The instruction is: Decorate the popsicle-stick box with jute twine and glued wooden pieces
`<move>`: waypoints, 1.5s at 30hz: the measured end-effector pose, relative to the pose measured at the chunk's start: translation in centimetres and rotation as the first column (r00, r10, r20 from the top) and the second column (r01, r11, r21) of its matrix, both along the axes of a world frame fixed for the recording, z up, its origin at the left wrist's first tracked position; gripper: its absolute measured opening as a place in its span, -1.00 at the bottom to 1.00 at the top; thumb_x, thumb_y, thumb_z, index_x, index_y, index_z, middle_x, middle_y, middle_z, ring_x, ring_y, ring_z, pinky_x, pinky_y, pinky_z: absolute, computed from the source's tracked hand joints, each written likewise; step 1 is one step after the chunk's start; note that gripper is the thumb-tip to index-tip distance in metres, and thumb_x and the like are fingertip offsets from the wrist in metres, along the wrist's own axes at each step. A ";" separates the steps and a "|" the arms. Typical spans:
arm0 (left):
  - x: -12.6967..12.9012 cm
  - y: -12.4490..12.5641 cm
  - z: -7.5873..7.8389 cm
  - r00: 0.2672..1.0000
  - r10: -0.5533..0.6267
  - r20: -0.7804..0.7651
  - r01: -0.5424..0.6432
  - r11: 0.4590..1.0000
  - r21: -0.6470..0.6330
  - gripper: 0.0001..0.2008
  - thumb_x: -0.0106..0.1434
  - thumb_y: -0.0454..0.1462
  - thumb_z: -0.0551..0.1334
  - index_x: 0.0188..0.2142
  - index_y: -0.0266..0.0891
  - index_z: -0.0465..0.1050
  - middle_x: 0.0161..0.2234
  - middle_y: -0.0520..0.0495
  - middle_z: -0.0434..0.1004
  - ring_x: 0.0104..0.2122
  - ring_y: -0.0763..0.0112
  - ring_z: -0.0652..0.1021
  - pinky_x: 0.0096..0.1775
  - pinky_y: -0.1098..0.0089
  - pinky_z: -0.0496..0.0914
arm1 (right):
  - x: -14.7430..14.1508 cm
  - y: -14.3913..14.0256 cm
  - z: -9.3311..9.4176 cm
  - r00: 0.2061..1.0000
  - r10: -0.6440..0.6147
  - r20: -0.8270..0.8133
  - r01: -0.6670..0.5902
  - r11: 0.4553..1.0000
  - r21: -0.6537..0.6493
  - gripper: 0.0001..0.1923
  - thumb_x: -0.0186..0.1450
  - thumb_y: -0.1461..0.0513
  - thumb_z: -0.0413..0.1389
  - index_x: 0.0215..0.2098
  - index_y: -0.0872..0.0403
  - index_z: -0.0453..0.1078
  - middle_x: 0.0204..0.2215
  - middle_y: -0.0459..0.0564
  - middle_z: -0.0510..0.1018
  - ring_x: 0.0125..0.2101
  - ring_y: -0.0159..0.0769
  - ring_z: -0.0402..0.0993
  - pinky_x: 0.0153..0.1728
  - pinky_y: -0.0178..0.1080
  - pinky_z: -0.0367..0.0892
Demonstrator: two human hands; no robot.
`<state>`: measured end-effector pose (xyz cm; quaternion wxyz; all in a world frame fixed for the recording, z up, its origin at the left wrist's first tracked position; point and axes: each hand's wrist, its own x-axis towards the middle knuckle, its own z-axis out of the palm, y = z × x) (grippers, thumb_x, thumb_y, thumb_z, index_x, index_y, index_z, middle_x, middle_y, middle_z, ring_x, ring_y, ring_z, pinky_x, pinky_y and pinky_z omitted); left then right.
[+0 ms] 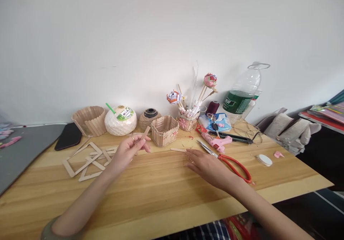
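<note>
My left hand (134,147) is closed on a wooden craft stick (145,133), holding it tilted above the table between thumb and fingers. My right hand (205,165) lies low over the table with its fingers stretched out. Its fingertips reach the right end of a second craft stick (177,150) that lies flat. Just behind the hands stands a small basket made of craft sticks (165,131). Scissors with red handles (236,166) lie beside my right hand, blades pointing to the back left. Left of my left hand, several frames of glued sticks (80,168) overlap on the table.
Along the wall stand a larger stick basket (90,121), a white coconut (120,121) with a green straw, a twine spool (149,118), a pot of paper flowers (188,121) and a big plastic bottle (239,100). A pink glue gun (216,141), phone (68,136) and round white lid (264,159) lie on the table.
</note>
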<state>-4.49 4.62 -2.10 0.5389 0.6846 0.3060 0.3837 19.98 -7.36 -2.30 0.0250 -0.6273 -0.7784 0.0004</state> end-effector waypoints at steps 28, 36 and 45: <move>-1.7 -1.8 -3.5 0.923 -0.108 -0.370 0.077 0.992 -0.098 -0.70 0.06 -0.02 0.18 -0.41 -0.19 0.47 -0.18 -0.11 0.56 -0.05 0.10 0.43 0.04 0.15 0.19 | 0.6 -0.4 -1.9 0.954 0.089 -0.285 -0.125 0.986 -0.113 -0.33 0.32 -0.02 -0.20 0.23 0.26 -0.03 0.23 0.20 0.01 0.23 -0.13 -0.13 0.20 -0.10 -0.15; -2.6 0.6 -2.7 0.907 0.168 -0.385 -0.165 0.985 0.040 -0.64 0.07 0.02 0.15 -0.36 -0.21 0.44 -0.22 -0.15 0.54 -0.12 0.10 0.45 -0.02 0.16 0.25 | 4.3 0.2 2.9 0.795 -0.131 -0.592 0.085 0.991 -0.105 -0.65 0.35 0.17 -0.17 -0.08 0.14 0.35 -0.20 0.05 0.55 -0.25 -0.30 0.52 -0.35 -0.32 0.43; 4.3 0.4 0.3 0.890 0.172 -0.422 0.207 0.672 0.711 -0.80 0.23 -0.28 0.05 -0.47 -0.21 0.38 0.06 -0.15 0.32 0.14 0.14 0.16 0.10 0.05 0.08 | 0.3 6.0 -0.5 0.913 0.121 -0.390 -0.109 0.993 0.052 -0.65 0.23 0.41 -0.07 -0.07 0.14 0.38 -0.01 0.08 0.43 -0.04 -0.21 0.36 -0.03 -0.18 0.24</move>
